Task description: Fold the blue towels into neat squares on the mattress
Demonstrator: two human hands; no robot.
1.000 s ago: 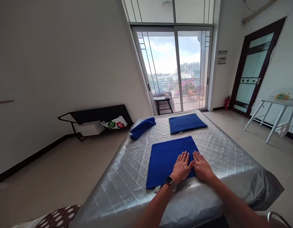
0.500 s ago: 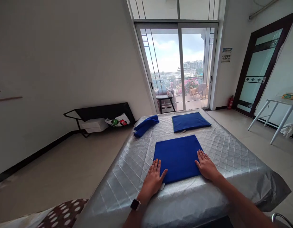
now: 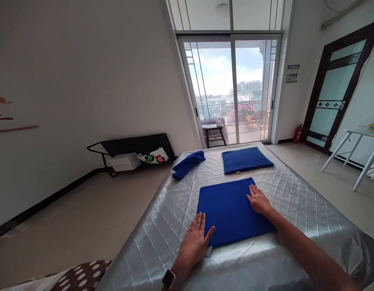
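Observation:
A flat blue cloth (image 3: 229,214), roughly rectangular, lies on the silver quilted cover (image 3: 162,234) in front of me. My left hand (image 3: 195,241), with a watch on its wrist, rests flat on the cloth's left edge, thumb spread. Near the upper right corner, my right hand (image 3: 258,199) lies on the cloth with its fingers stretched out. A second flat blue cloth (image 3: 246,160) is beyond it, and a narrow folded blue cloth (image 3: 188,165) sits at the back left of the cover. A small white tag shows beside my left hand.
At the left wall a black rack (image 3: 132,144) holds white boxes (image 3: 124,161) and a printed bag (image 3: 155,156). A white table (image 3: 364,130) stands at the right, near a dark-framed door (image 3: 334,89). Brown dotted fabric (image 3: 82,277) lies at the bottom left.
My right hand has moved up along the cloth's right side towards its far corner. My left hand stays at the left edge. The camera view has shifted slightly.

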